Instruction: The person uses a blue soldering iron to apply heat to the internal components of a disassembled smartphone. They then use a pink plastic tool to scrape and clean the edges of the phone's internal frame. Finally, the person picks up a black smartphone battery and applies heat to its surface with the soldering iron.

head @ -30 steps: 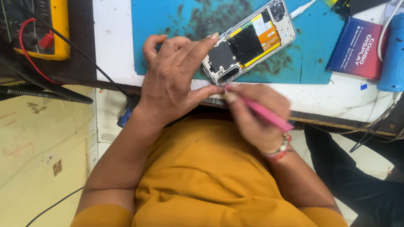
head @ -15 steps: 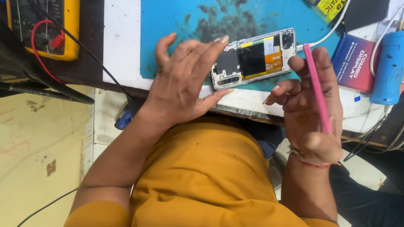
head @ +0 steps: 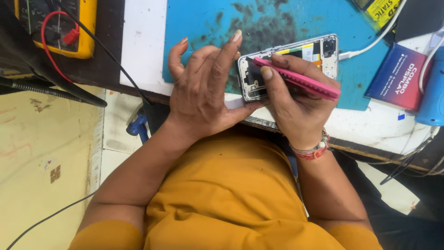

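An opened phone (head: 319,48), back cover off and its insides showing, lies on a blue work mat (head: 277,18) near the bench's front edge. My left hand (head: 203,88) steadies the phone's left end, thumb under its edge and fingers spread above it. My right hand (head: 289,99) holds a pink tweezer-like tool (head: 300,81) across the phone, its tip on the dark part at the phone's left end. A white cable (head: 365,48) runs to the phone's right end.
A yellow multimeter (head: 78,28) with red and black leads sits at the top left. A red-and-blue box (head: 397,76) and a blue cylinder (head: 432,95) stand to the right. Black cables hang off the bench edge.
My right hand came back from the right with the pink tool, which stood upright, and laid it across the phone. The phone has turned nearer to level.
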